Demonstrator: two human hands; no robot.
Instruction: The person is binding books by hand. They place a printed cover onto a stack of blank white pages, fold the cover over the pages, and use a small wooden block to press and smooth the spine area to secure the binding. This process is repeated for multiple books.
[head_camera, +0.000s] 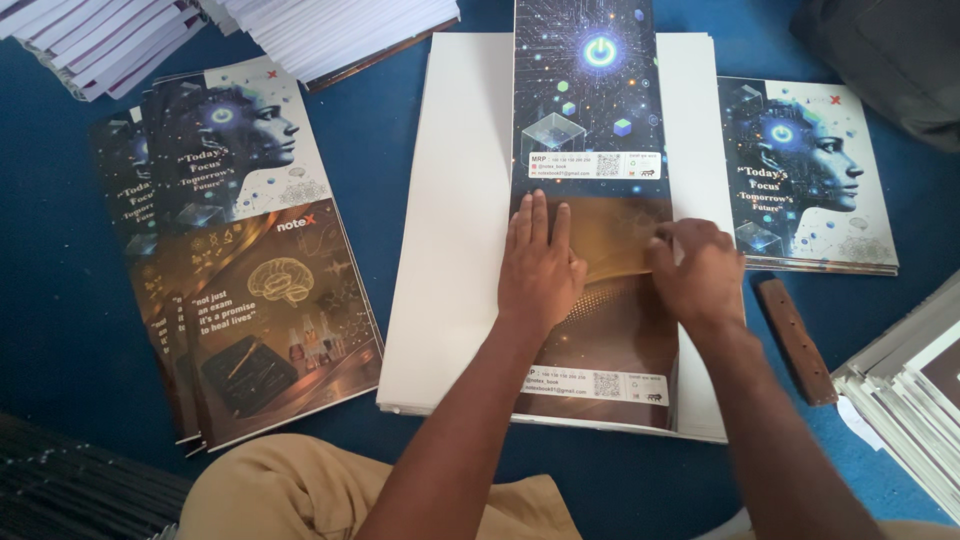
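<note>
A long glossy printed cover sheet (590, 110), dark blue at the far end and brown at the near end, lies lengthwise over a stack of large white paper sheets (450, 220). My left hand (540, 265) lies flat on the cover's middle, fingers together and pointing away. My right hand (695, 270) has its fingers bent and presses the cover's right edge where it meets the white sheets. Neither hand lifts anything.
Printed covers (250, 260) lie fanned at the left; a finished book (810, 180) at the right. A brown wooden stick (795, 340) rests by my right wrist. White page stacks (330, 30) sit at the top, more (910, 390) at right. Blue cloth (60, 300) covers the surface.
</note>
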